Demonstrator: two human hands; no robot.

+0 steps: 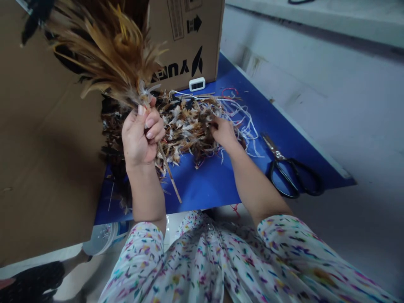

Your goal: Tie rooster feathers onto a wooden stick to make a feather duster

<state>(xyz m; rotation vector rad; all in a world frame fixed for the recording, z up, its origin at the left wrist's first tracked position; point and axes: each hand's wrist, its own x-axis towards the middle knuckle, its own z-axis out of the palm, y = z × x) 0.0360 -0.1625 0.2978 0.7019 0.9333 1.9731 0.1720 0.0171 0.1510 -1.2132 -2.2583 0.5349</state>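
Note:
My left hand (142, 134) is closed around a thin wooden stick (170, 174) with a bunch of brown and tan feathers (104, 50) bound to its top, held upright above the blue table (214, 181). My right hand (224, 131) reaches into a loose pile of brown, black and white feathers (186, 126) on the table, fingers curled and pinching into it. What the fingers grip is hidden among the feathers.
Black-handled scissors (292, 170) lie on the table to the right. White strips (244, 122) trail from the pile. A cardboard box (189, 38) stands behind, with a small white timer (197, 84) against it. A large cardboard sheet (44, 147) fills the left. A grey wall is on the right.

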